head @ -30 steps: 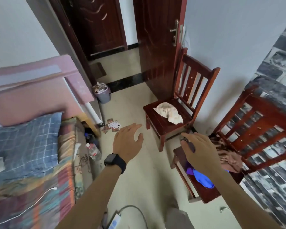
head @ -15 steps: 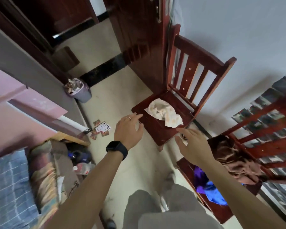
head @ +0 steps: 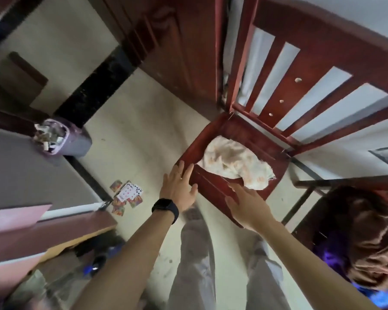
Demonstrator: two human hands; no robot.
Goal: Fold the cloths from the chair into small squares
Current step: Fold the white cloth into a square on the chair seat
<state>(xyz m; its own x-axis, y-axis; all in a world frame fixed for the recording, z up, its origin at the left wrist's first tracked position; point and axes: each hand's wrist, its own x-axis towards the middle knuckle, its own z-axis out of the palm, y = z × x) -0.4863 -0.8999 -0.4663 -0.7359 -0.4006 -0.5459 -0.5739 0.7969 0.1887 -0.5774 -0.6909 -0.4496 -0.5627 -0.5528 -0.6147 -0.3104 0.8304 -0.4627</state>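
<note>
A: Item one, the cloth. Where is it?

B: On the chair seat, bunched toward the right front corner, one ragged end near the right edge. Cream, faint orange print, crumpled, thin by the look of it. No fold in it yet.

A: Item two, your hands.

B: Left hand at the seat's left front corner, fingers spread, tips over the seat's left edge; I cannot tell if they touch the wood. Right hand over the front edge, fingers apart, tips just beside the cloth's near hem. Neither holds anything.

A: Item three, risks.

B: First, I judge a one-handed pinch at that hem would lift it as a wad, and I would lose track of the corners; the crumpling hides them. Second, dragging it off the front could drop it on the floor. Third, the frayed end might snag on the seat edge. Fourth, the second chair on my right carries a heap of other clothes; a wide swing of the right arm could brush them.

A: Other stock?

B: Cards on the floor, a full bin by the door; both well apart from the chair.

A: Progress?

B: By my reckoning, pick-up not yet begun.
</note>
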